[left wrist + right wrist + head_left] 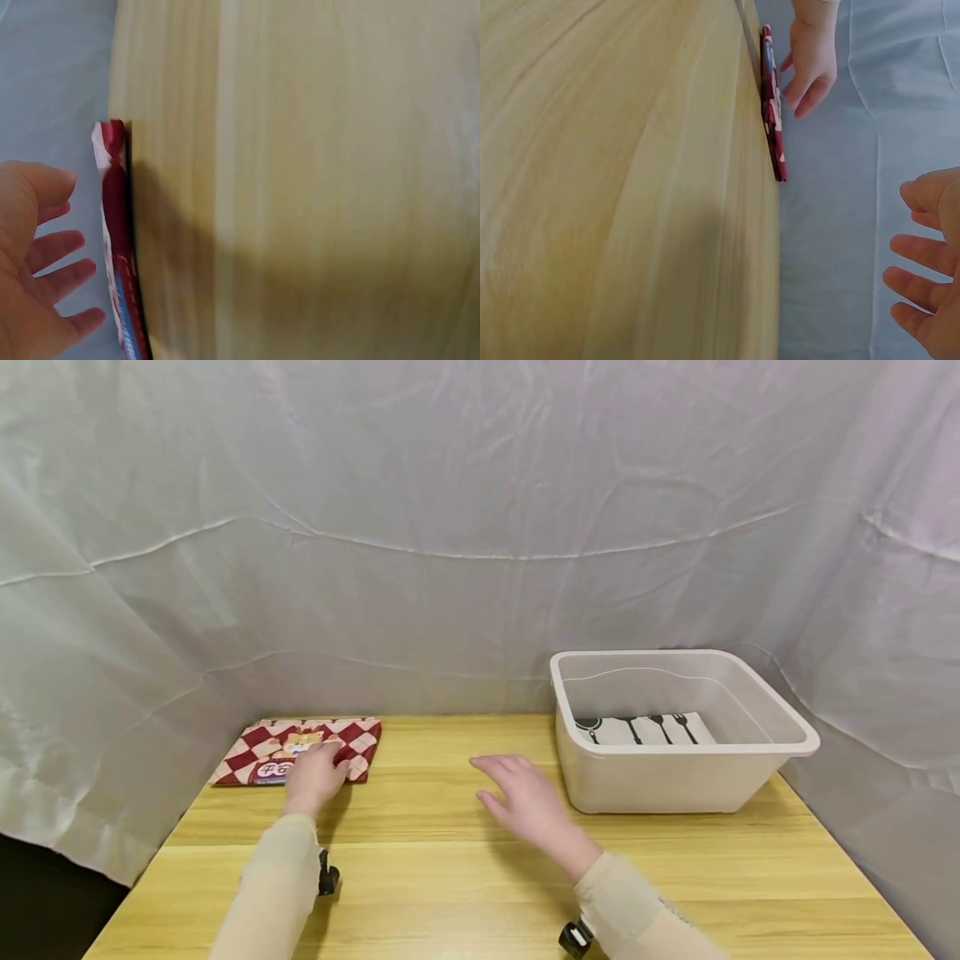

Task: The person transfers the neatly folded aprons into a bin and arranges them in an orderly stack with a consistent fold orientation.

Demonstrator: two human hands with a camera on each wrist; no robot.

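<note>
A flat red-and-white checked packet (255, 753) lies at the far left of the wooden table (480, 877). My left hand (315, 774) is over its near right part with the fingers straight and spread. In the left wrist view the left hand (37, 255) stands a little off the packet's edge (116, 225), so I cannot tell whether they touch. My right hand (525, 800) hovers open, palm down, over the middle of the table and holds nothing. The right wrist view shows the right hand (930, 277) spread, with the packet (772, 112) and the left hand (814, 56) beyond it.
A pale plastic basin (660, 781) stands at the back right of the table, just right of my right hand. A white sheet printed with black cutlery (645, 728) lies inside it. A creased white cloth backdrop (450, 527) closes in the back and both sides.
</note>
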